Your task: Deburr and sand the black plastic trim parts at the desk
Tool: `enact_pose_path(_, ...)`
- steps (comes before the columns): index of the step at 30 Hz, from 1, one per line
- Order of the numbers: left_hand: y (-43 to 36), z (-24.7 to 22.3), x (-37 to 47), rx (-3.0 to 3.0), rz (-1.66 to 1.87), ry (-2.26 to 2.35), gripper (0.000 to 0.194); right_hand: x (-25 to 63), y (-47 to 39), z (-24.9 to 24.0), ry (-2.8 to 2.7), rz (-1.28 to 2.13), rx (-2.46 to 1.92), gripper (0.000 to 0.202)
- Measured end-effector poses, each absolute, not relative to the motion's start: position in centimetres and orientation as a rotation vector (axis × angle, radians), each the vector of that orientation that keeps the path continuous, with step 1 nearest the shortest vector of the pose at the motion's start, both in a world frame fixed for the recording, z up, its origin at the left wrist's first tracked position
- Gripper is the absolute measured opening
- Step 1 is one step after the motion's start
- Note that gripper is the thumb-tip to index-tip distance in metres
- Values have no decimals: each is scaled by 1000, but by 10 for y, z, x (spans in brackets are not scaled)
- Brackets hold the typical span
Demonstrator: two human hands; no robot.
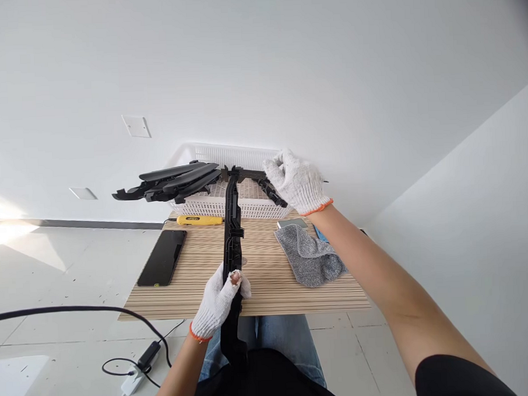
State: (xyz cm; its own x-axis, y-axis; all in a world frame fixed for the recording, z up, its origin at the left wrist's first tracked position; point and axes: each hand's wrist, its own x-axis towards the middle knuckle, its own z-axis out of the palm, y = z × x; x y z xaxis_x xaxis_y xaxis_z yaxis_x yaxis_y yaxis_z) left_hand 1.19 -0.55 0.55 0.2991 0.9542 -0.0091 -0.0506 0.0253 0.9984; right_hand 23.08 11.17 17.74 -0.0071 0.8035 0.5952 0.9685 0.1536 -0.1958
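Note:
My left hand [220, 299], in a white knit glove with an orange cuff and a hole at the thumb, is closed around a long black plastic trim piece [233, 240]. The strip stands lengthwise before me, its lower end near my lap and its far end over a white basket [194, 208]. My right hand [296, 182], gloved alike, is over the basket's right side with fingers curled; what they hold is hidden. Beside its fingers are black plastic parts [270, 192]. More long black trim pieces [180, 181] lie stacked across the basket's left side.
On the ribbed wooden table [259, 291] lie a black phone [162, 258], a yellow-handled tool [199, 220] and a grey cloth [310, 257]. A black cable [76, 309] and a power strip [132, 380] are at lower left. The white wall [258, 64] rises behind the basket.

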Motion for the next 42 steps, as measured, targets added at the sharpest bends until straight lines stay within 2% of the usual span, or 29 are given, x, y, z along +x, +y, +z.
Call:
enact_pose_path(5, -6, 7, 13, 1262, 996, 931, 74, 230, 110, 179, -1812, -312, -1690, 51)
enact_pose_path(13, -6, 1, 9, 1296, 980, 936, 71, 228, 110, 182, -1850, -289, -1705, 72)
enact_pose_path(21, -5, 13, 10, 1335, 979, 959, 60, 230, 89, 183, -1793, -372, -1643, 59)
enact_pose_path(31, -5, 14, 12, 1329, 985, 995, 64, 219, 68, 169, -1961, -367, -1796, 56)
enact_pose_path(42, -5, 11, 11, 1350, 991, 1001, 66, 219, 75, 169, -2195, -423, -1730, 49)
